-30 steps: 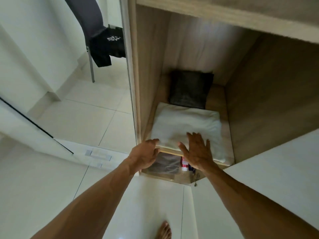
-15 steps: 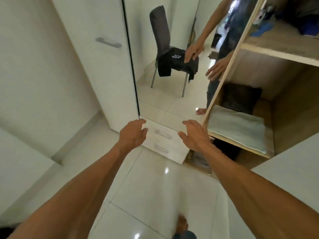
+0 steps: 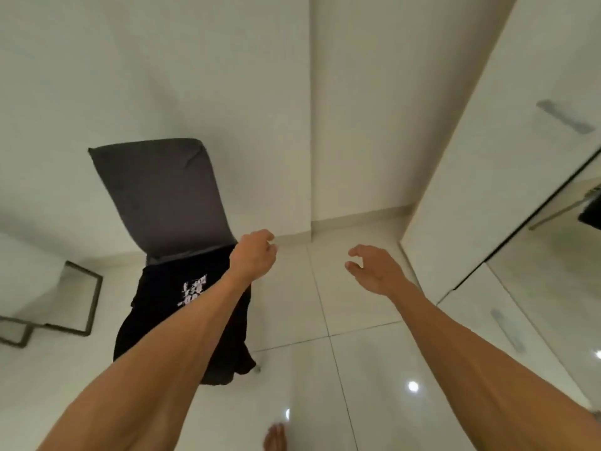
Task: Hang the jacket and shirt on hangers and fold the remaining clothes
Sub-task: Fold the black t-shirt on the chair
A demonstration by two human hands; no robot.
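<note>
Bare foot (image 3: 274,437) at the bottom edge of the view, on glossy white floor (image 3: 325,369) tiles with ceiling-light glints.

Both forearms reach forward from the lower corners, over the floor. Left hand (image 3: 255,257) is seen from the back, fingers (image 3: 267,236) curled loosely inward, holding nothing, just off the right edge of the chair (image 3: 162,196) seat. Right hand (image 3: 374,271) is well apart from it, over bare tiles, palm turned leftward, fingers (image 3: 357,252) spread and slightly hooked, empty.

Black garment (image 3: 162,323) with a white printed mark lies on the chair seat and hangs over its front edge toward the floor; the left forearm crosses in front of its right side. Whether arm and cloth touch, cannot tell. One chair leg tip shows below the hem on the right.

Chair back stands behind the seat, in a dark grey cover, tilted in the wide lens.

Left of the chair, a dark metal frame (image 3: 78,304) stands on the floor by the wall.

Right side: white wardrobe (image 3: 487,190) doors with a bar handle (image 3: 564,117), a mirror panel at the far right edge, drawers below.

Farthest: plain white walls meeting in a corner behind the chair.
</note>
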